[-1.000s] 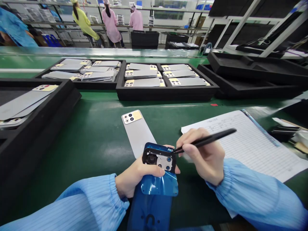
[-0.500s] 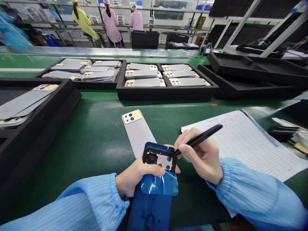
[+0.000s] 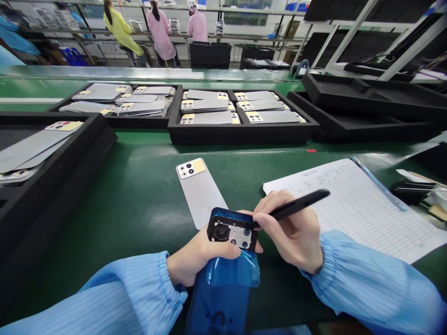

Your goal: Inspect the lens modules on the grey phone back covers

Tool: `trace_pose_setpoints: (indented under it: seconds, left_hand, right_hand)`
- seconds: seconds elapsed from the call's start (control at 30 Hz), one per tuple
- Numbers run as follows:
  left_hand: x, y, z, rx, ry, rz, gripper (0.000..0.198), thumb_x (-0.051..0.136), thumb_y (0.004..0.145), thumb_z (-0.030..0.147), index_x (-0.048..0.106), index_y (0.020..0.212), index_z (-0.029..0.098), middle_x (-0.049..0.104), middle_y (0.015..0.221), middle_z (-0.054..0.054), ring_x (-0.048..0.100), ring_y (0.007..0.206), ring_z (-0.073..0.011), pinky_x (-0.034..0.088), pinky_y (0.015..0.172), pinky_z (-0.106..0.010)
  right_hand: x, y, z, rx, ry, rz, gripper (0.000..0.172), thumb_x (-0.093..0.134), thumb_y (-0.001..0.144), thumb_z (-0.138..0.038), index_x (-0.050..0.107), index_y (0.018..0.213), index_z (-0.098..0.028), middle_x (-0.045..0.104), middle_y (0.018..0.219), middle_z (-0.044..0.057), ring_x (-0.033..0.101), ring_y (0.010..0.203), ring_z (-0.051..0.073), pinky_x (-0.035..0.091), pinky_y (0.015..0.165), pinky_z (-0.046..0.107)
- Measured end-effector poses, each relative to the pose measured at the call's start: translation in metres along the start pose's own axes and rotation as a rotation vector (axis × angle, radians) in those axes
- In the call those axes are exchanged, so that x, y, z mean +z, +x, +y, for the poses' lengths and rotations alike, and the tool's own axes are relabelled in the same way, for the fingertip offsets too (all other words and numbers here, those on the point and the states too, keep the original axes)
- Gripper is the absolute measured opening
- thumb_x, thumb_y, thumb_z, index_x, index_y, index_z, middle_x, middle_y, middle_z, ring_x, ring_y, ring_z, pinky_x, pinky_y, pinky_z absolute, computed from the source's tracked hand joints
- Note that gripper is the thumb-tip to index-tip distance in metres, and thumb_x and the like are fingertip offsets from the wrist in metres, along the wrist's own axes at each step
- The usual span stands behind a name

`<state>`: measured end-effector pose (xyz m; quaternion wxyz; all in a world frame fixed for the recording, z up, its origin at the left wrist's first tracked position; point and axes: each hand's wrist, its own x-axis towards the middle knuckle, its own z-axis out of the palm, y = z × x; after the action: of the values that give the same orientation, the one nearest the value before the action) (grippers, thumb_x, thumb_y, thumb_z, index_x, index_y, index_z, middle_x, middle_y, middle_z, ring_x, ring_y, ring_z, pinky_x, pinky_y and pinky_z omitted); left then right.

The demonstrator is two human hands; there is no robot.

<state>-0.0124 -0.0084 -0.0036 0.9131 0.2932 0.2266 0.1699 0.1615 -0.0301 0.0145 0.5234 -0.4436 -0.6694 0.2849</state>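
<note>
My left hand is closed around a phone back cover covered in blue film, thumb pressed beside its camera area. The cover's black and silver camera section faces up, and a loose flap of blue film is folded back below it. Between the fingers of my right hand is a pair of black tweezers, its tip at the right edge of the camera section. Just beyond, a silver phone back cover with a cream and white camera block lies on the green bench.
Black trays of silver covers stand across the back, with another tray at left. Stacked black trays are at far right. A lined paper sheet lies right of my hand. Several people sit in the background.
The rear end of the tweezers has dropped slightly and moved right, with my right hand shifting a little. The blue film flap has bent slightly. My left hand keeps its hold.
</note>
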Motion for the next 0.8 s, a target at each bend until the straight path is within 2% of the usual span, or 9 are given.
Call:
trace_pose_setpoints:
  seconds: [0.17, 0.27, 0.5, 0.6, 0.7, 0.8]
  left_hand:
    - [0.000, -0.001, 0.000, 0.016, 0.040, -0.066, 0.048, 0.058, 0.071, 0.012, 0.048, 0.118, 0.017, 0.062, 0.095, -0.009, 0.060, 0.083, -0.0209, 0.045, 0.080, -0.040]
    - [-0.001, 0.000, 0.000, 0.020, 0.026, -0.078, 0.051, 0.058, 0.070, 0.012, 0.045, 0.120, 0.019, 0.062, 0.095, -0.009, 0.060, 0.082, -0.0212, 0.045, 0.079, -0.041]
    - [-0.001, 0.002, 0.001, 0.019, 0.011, -0.098, 0.049, 0.056, 0.071, 0.011, 0.045, 0.118, 0.018, 0.060, 0.095, -0.009, 0.060, 0.083, -0.0215, 0.045, 0.080, -0.042]
    - [-0.001, 0.001, 0.001, 0.010, -0.002, -0.097, 0.050, 0.056, 0.071, 0.011, 0.044, 0.119, 0.018, 0.060, 0.096, -0.009, 0.061, 0.083, -0.0222, 0.045, 0.080, -0.044]
    - [-0.001, 0.000, -0.001, 0.011, 0.001, -0.072, 0.047, 0.055, 0.072, 0.011, 0.047, 0.118, 0.017, 0.060, 0.098, -0.010, 0.060, 0.084, -0.0221, 0.044, 0.081, -0.045]
    - [-0.001, -0.001, -0.002, 0.017, 0.017, -0.035, 0.036, 0.053, 0.073, 0.010, 0.055, 0.109, 0.014, 0.060, 0.098, -0.010, 0.059, 0.085, -0.0214, 0.044, 0.082, -0.043]
  right_hand:
    - [-0.004, 0.012, -0.003, 0.350, 0.474, -0.020, 0.019, 0.049, 0.086, -0.027, 0.046, 0.070, -0.019, 0.055, 0.059, -0.003, 0.052, 0.043, 0.010, 0.043, 0.038, 0.022]
    - [-0.006, 0.015, -0.001, 0.418, 0.566, -0.007, 0.022, 0.047, 0.087, -0.030, 0.044, 0.069, -0.019, 0.054, 0.054, -0.004, 0.050, 0.042, 0.010, 0.040, 0.036, 0.020]
    - [-0.004, 0.014, 0.002, 0.399, 0.532, -0.017, 0.026, 0.043, 0.089, -0.028, 0.044, 0.064, -0.019, 0.050, 0.051, -0.004, 0.049, 0.042, 0.011, 0.039, 0.042, 0.024]
    - [-0.005, 0.014, 0.002, 0.416, 0.501, -0.035, 0.025, 0.042, 0.089, -0.028, 0.041, 0.065, -0.019, 0.047, 0.055, -0.005, 0.042, 0.040, 0.008, 0.033, 0.037, 0.021]
    - [-0.006, 0.014, 0.001, 0.415, 0.349, -0.135, 0.022, 0.049, 0.085, -0.029, 0.041, 0.067, -0.019, 0.039, 0.058, -0.006, 0.033, 0.042, 0.006, 0.027, 0.037, 0.019]
    - [-0.007, 0.013, 0.000, 0.370, 0.166, -0.293, 0.015, 0.057, 0.077, -0.021, 0.042, 0.073, -0.020, 0.036, 0.061, -0.006, 0.035, 0.048, 0.007, 0.031, 0.043, 0.020]
